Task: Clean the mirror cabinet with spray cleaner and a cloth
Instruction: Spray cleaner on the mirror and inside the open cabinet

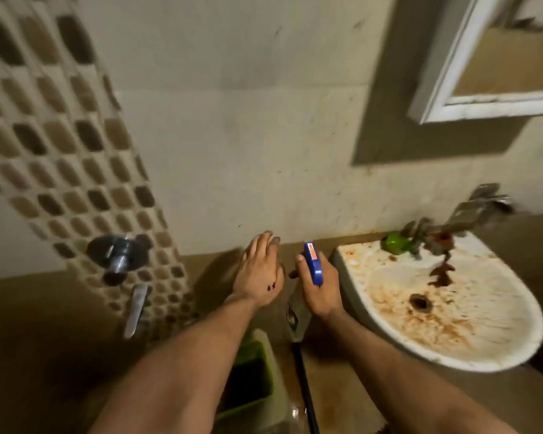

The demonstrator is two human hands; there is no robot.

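Curled right hand [322, 292] gripping spray bottle [313, 264] by left rim of sink [356, 251], left hand [260, 274] loosely spread, holding nothing, mirror cabinet [483, 103] above.

Mirror cabinet [496, 61] hangs above sink [483, 346], right of wall tap [118, 256]

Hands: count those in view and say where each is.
2. The left hand hovers open near the wall; the right hand grips the blue spray bottle beside the sink.
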